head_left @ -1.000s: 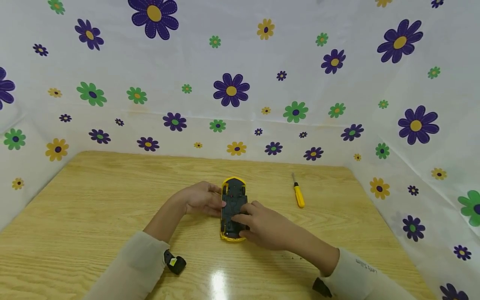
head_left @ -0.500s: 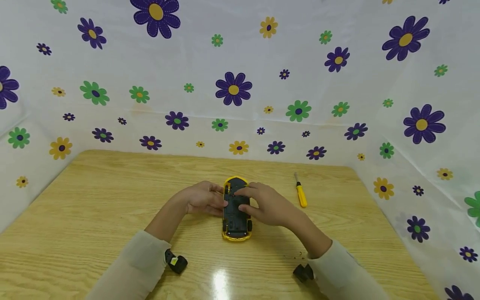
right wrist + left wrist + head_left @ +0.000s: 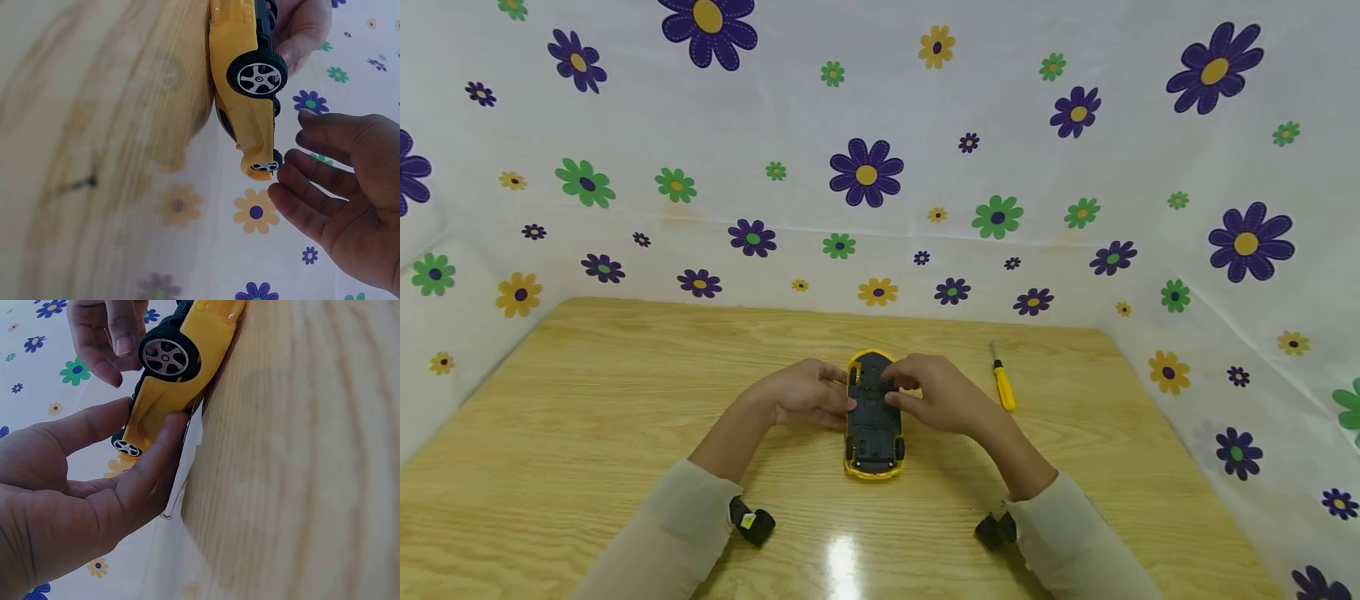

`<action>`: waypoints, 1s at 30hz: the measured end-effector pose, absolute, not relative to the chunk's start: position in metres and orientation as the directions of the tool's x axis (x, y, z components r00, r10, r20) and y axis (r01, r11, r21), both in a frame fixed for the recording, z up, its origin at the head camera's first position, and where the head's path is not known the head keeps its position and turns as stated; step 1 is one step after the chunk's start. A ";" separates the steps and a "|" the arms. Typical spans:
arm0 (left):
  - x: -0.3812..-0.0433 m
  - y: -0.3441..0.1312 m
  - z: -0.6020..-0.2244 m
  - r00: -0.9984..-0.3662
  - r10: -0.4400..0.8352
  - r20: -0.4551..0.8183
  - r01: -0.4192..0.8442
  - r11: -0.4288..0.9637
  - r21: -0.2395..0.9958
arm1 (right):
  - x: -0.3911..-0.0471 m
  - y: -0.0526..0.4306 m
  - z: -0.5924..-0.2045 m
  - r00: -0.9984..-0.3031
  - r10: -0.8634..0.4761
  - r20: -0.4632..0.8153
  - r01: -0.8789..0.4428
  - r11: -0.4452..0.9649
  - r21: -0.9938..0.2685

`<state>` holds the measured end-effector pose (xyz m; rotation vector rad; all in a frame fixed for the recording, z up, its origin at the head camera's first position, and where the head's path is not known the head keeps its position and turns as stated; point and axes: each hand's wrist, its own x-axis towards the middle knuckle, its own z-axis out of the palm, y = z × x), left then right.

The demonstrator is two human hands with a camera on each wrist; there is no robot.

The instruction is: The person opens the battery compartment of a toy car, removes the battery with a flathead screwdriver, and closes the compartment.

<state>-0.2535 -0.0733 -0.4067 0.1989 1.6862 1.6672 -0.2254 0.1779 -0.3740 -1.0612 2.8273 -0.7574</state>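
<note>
Toy car: I saw it upside down on the worktop.
Left hand: pinched its side.
Right hand: relaxed, unclenched, beside the far wheel.
Screwdriver: lay to the right.

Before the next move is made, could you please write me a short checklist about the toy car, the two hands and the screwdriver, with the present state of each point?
1. Toy car lies underside up on the table: ok.
2. Left hand holds the car's side, thumb at the underside's edge: ok.
3. Right hand has a firm hold on the car: not ok; its fingers are only at or near the far end.
4. All four wheels in place: ok, two show on each side.
5. Screwdriver in a hand: not ok; it lies on the table, right of the car.
6. Screws in the underside: cannot tell, too small.
</note>
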 end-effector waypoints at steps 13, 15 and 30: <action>-0.253 -0.077 -0.405 -0.718 0.583 -0.380 -0.365 0.150 0.919 | -0.229 0.175 -0.374 -0.790 -0.611 0.049 -0.567 0.698 -0.437; -0.252 -0.077 -0.404 -0.716 0.587 -0.377 -0.358 0.155 0.921 | -0.229 0.175 -0.374 -0.795 -0.605 0.030 -0.553 0.705 -0.444; -0.253 -0.075 -0.404 -0.713 0.588 -0.383 -0.363 0.158 0.918 | -0.227 0.174 -0.377 -0.806 -0.592 0.005 -0.526 0.712 -0.465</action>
